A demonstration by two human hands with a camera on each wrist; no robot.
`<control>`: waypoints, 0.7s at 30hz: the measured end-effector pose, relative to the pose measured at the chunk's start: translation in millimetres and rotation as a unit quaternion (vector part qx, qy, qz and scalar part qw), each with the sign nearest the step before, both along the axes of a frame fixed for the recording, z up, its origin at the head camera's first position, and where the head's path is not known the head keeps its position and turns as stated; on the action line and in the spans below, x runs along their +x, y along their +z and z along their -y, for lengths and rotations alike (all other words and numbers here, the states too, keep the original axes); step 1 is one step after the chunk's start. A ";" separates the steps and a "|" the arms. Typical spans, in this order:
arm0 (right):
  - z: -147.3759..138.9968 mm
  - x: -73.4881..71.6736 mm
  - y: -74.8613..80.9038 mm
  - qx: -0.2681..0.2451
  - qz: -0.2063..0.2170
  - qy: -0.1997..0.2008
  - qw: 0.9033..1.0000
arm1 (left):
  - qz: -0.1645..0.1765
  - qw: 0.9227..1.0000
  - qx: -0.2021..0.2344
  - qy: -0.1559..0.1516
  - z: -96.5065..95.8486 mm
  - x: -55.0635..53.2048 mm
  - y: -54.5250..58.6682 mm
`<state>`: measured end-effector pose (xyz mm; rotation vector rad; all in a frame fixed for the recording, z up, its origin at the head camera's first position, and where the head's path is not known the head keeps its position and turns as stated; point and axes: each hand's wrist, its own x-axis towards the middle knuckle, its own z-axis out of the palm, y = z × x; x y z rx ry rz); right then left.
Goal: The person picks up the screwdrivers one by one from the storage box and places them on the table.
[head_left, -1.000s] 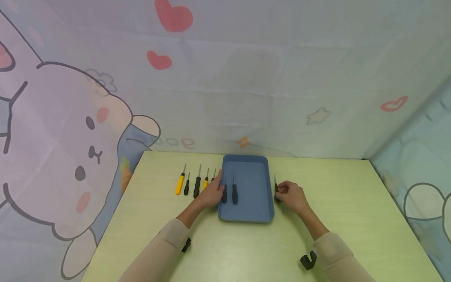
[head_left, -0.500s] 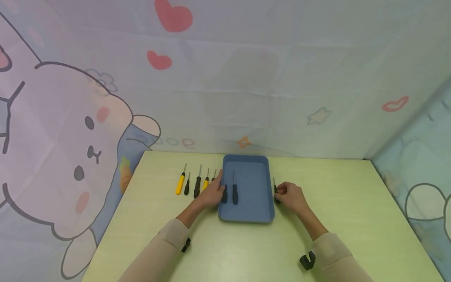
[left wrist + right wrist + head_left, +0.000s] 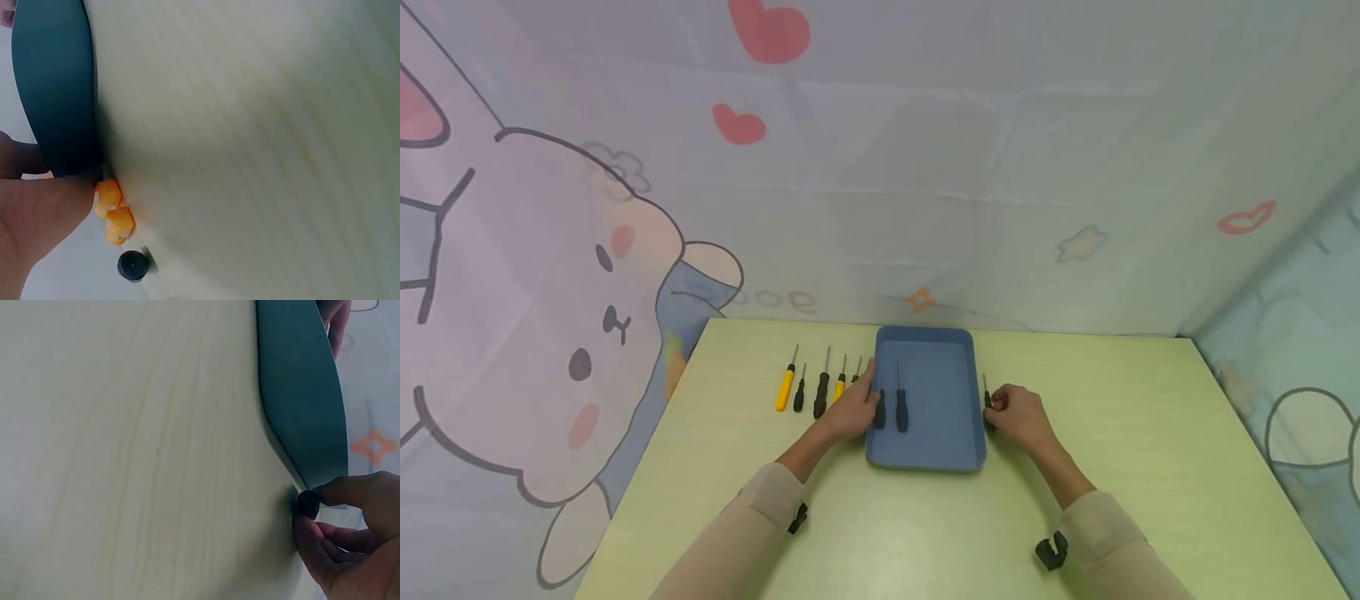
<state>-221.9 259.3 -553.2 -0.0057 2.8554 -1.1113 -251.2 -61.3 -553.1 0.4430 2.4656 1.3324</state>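
A blue tray (image 3: 943, 442) lies on the table with two black-handled screwdrivers in it, one mid-left (image 3: 902, 410) and one along the left side (image 3: 881, 410). My left hand (image 3: 852, 412) grips the tray's left side, thumb over the rim beside that handle; the left wrist view shows the hand (image 3: 44, 212) at the tray wall (image 3: 53, 87). Just outside the right wall, my right hand (image 3: 1019, 415) pinches a small black screwdriver (image 3: 988, 402), its shaft pointing away from me. In the right wrist view its handle end (image 3: 307, 505) sits between thumb and fingers.
Left of the tray, several screwdrivers stand in a row: a yellow one (image 3: 786, 388), a small black one (image 3: 799, 396), a larger black one (image 3: 821, 397) and others partly behind my left hand. A printed cloth (image 3: 925, 200) hangs behind the table (image 3: 1112, 417).
The screwdriver in my right hand has slid slightly toward me along the tray's right side. My left hand stays on the tray, and the head view shifts a little.
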 end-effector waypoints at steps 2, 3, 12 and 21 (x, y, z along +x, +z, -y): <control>0.1 0.8 -0.2 0.000 0.004 -0.003 1.000 | -0.001 1.000 0.002 0.000 -0.3 -0.3 -0.8; -0.2 1.0 -0.4 -0.001 0.004 -0.004 1.000 | -0.001 1.000 0.003 0.000 -0.5 -0.7 -1.3; -3.1 0.7 -4.7 -0.004 -0.008 -0.007 1.000 | -0.001 1.000 0.002 0.001 -1.4 -3.2 -2.0; -2.7 2.0 -2.9 -0.015 0.002 -0.013 1.000 | 0.002 1.000 0.003 0.006 -2.1 -4.3 -4.5</control>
